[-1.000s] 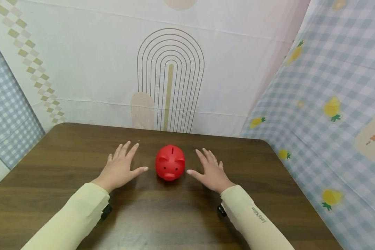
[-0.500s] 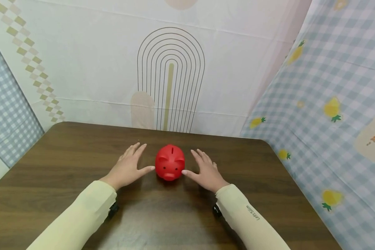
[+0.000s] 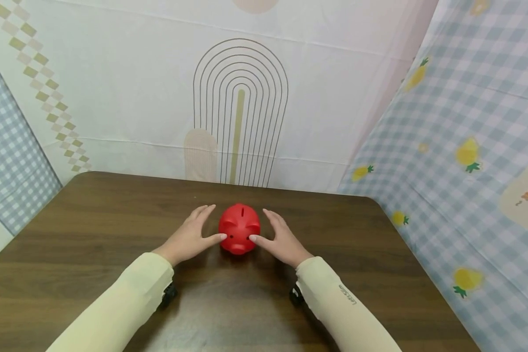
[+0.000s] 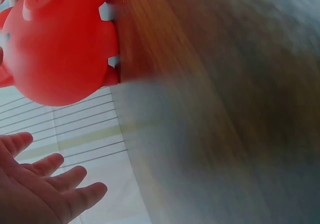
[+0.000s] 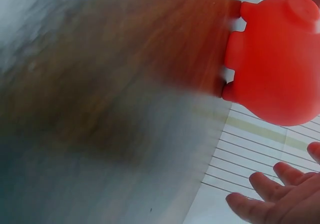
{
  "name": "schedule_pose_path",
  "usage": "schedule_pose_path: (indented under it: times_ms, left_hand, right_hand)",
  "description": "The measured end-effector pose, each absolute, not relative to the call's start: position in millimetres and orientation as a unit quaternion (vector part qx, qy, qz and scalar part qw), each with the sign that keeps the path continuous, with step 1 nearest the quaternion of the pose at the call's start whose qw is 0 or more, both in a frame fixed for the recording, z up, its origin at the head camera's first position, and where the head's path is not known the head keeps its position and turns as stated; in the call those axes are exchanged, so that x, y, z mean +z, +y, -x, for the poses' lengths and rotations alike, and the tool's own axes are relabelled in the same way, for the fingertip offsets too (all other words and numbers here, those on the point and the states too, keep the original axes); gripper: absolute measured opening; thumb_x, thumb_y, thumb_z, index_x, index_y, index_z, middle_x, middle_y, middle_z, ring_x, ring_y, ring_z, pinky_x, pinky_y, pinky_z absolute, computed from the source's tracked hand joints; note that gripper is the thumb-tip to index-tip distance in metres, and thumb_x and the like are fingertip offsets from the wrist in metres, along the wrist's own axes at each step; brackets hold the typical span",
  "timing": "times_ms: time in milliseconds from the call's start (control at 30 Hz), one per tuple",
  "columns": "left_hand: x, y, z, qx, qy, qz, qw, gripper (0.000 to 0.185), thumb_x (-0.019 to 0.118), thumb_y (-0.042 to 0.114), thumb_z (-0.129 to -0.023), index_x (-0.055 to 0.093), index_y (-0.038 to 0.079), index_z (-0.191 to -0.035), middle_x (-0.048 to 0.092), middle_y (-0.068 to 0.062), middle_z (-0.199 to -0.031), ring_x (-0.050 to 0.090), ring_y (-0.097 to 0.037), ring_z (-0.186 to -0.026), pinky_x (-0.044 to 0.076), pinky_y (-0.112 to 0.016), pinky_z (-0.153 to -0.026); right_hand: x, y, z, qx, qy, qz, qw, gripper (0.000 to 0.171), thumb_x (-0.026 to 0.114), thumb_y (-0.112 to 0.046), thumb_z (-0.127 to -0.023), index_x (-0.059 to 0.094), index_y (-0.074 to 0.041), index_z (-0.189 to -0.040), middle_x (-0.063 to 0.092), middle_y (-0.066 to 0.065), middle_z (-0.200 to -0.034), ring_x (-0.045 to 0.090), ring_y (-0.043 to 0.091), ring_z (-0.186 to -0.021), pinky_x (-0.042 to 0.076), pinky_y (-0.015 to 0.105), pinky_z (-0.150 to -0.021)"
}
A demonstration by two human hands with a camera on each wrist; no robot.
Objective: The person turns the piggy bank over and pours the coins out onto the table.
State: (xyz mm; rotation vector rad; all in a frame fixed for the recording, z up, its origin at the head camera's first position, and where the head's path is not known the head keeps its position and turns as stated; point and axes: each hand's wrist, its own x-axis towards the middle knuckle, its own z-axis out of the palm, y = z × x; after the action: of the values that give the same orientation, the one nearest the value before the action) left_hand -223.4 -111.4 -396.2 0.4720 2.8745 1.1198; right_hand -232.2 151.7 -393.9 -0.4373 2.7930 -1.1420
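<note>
A red piggy bank (image 3: 239,226) stands upright on the brown wooden table, its snout toward me and its coin slot on top. To its left is my left hand (image 3: 190,239), fingers extended and thumb overlapping the pig's face in the head view. My right hand (image 3: 283,240) mirrors it on the other side, thumb over the pig's right eye. Both wrist views show a gap between the straight fingers and the body of the piggy bank (image 4: 60,44). Its short feet rest on the tabletop in the right wrist view, where the right fingers (image 5: 270,186) spread beside it.
The wooden table (image 3: 114,215) has rounded far corners. Behind it hangs a white cloth (image 3: 149,88) printed with arches, and a blue checked cloth (image 3: 422,161) with pineapples borders the right side. A dark wrist camera (image 3: 169,295) sits under the left sleeve.
Both hands have moved inward from either side toward the piggy bank, their thumbs going from beside it to overlapping its front. The piggy bank has stayed in place.
</note>
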Motion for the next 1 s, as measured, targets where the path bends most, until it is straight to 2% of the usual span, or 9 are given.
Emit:
schedule_pose_path:
  times_ms: [233,467,700,1000]
  left_hand:
    - [-399.8,-104.9,229.1,0.381,0.91,-0.158,0.034,0.09,0.065,0.051,-0.085,0.025,0.007,-0.152,0.024,-0.022,-0.154,0.029,-0.042,-0.138,0.038,-0.063,-0.1]
    - [-398.5,-103.2,233.3,0.407,0.898,-0.161,0.044,0.089,0.066,0.048,-0.085,0.025,0.006,-0.151,0.025,-0.023,-0.153,0.029,-0.043,-0.137,0.039,-0.064,-0.099]
    - [-400.8,-103.0,239.3,0.417,0.891,-0.173,0.047,0.088,0.067,0.046,-0.085,0.025,0.005,-0.151,0.027,-0.023,-0.152,0.03,-0.043,-0.137,0.036,-0.064,-0.101]
    - [-399.7,-101.8,241.4,0.425,0.885,-0.181,0.058,0.09,0.068,0.045,-0.084,0.025,0.004,-0.151,0.029,-0.025,-0.151,0.038,-0.044,-0.132,0.042,-0.06,-0.098]
  right_hand:
    - [-395.5,148.1,234.0,-0.407,0.901,0.138,0.064,0.083,0.066,-0.052,-0.084,0.028,-0.022,-0.152,0.027,0.005,-0.156,0.029,0.028,-0.141,0.036,0.06,-0.104]
    - [-394.4,143.7,236.9,-0.438,0.883,0.141,0.092,0.086,0.067,-0.048,-0.084,0.025,-0.019,-0.153,0.027,0.009,-0.155,0.033,0.035,-0.136,0.042,0.059,-0.099]
    - [-395.4,141.4,239.8,-0.453,0.875,0.131,0.11,0.088,0.07,-0.047,-0.082,0.024,-0.022,-0.153,0.027,0.007,-0.155,0.033,0.031,-0.137,0.043,0.056,-0.099]
    - [-392.7,139.4,241.8,-0.477,0.859,0.138,0.124,0.09,0.071,-0.043,-0.083,0.022,-0.018,-0.154,0.034,0.004,-0.151,0.035,0.028,-0.136,0.044,0.052,-0.099]
